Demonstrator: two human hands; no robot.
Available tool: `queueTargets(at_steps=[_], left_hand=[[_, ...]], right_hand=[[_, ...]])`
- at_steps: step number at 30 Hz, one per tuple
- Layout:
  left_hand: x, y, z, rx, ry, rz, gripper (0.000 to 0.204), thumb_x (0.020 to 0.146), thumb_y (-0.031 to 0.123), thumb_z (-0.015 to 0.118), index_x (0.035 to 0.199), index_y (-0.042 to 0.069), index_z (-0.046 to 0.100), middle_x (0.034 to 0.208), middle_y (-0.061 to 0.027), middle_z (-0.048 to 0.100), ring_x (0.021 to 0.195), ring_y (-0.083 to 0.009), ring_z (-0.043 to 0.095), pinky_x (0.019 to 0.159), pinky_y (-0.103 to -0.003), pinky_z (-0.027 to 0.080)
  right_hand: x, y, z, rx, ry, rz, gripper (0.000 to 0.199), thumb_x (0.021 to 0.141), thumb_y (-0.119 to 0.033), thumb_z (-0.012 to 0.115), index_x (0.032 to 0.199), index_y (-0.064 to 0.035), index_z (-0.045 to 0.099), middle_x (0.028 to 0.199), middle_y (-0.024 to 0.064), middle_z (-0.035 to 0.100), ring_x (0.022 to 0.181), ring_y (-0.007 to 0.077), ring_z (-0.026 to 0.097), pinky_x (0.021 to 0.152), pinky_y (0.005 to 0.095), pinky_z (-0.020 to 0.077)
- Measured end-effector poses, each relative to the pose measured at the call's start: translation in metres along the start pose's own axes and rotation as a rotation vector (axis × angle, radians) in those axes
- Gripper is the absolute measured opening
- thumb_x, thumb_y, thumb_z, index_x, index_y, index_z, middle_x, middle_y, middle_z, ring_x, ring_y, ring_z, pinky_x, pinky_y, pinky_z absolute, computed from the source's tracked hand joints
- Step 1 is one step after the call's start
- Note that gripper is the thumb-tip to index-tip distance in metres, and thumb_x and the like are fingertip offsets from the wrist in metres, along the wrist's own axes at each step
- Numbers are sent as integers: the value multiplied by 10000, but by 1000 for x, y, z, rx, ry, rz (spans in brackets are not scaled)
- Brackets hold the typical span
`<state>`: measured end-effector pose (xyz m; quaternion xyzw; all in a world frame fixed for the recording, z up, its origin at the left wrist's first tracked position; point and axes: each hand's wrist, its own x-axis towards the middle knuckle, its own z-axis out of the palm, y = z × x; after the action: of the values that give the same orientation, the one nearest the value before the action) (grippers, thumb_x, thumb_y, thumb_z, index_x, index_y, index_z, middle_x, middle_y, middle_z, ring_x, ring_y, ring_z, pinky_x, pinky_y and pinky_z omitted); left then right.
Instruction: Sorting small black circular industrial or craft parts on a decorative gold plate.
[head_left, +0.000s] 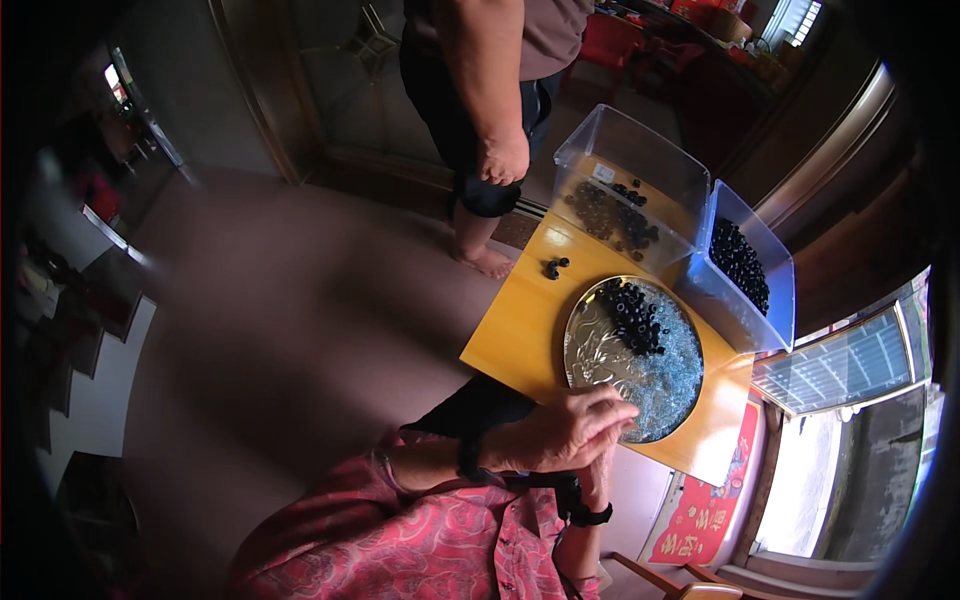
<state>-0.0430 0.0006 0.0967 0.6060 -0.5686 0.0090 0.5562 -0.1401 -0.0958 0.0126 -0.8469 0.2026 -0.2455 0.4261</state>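
Observation:
My left hand (565,430) is over the near edge of a round metallic tray (590,360), its fingers bent and drawn together. Whatever they pinch is too small to make out. Just below it, my right hand (598,478) is raised close against it, and the left hand hides its fingers. In the tray, a heap of small black ring-like parts (635,315) lies at the far side. Many tiny light-blue transparent pieces (665,385) spread over the tray's right and near part.
The tray stands on a yellow wooden table (515,335) with a few loose black parts (555,268). Beyond are a transparent plastic box (630,150) and a bluish bin (705,285) of black parts (738,262). Another person (490,90) stands barefoot at the far side. A window (845,360) is at right.

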Motion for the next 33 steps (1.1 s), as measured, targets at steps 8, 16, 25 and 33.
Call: queueTargets(at_steps=[8, 16, 25, 33], left_hand=[[-23, -45, 8, 41, 26, -204, 149, 880, 104, 601, 1009, 37, 631, 897, -128, 618, 772, -313, 654, 655, -383, 546], [-25, -55, 16, 99, -50, -173, 126, 878, 110, 614, 977, 39, 648, 846, -112, 597, 728, -289, 641, 634, -362, 533], [-26, -55, -4, -23, 53, -247, 104, 886, 57, 624, 982, 23, 643, 854, -134, 634, 742, -270, 662, 665, -331, 535], [-1, -161, -182, -533, 1176, -658, 853, 916, 236, 649, 1532, 84, 77, 870, -42, 572, 644, -109, 586, 570, -265, 545]], right_hand=[[14, -3, 2, -43, 8, -73, 98, 784, 26, 542, 879, 39, 562, 864, 185, 556, 791, 365, 594, 682, 434, 482], [15, -4, 0, -28, 18, 19, 129, 813, 27, 548, 942, 33, 556, 862, 168, 549, 733, 327, 585, 661, 392, 471], [14, -17, -4, -76, -86, 66, 124, 863, -32, 591, 974, 18, 566, 895, 149, 578, 770, 284, 607, 691, 363, 484], [7, -55, -4, 23, -18, 24, 115, 878, -35, 604, 981, 10, 625, 932, 149, 638, 845, 291, 638, 772, 379, 494]])
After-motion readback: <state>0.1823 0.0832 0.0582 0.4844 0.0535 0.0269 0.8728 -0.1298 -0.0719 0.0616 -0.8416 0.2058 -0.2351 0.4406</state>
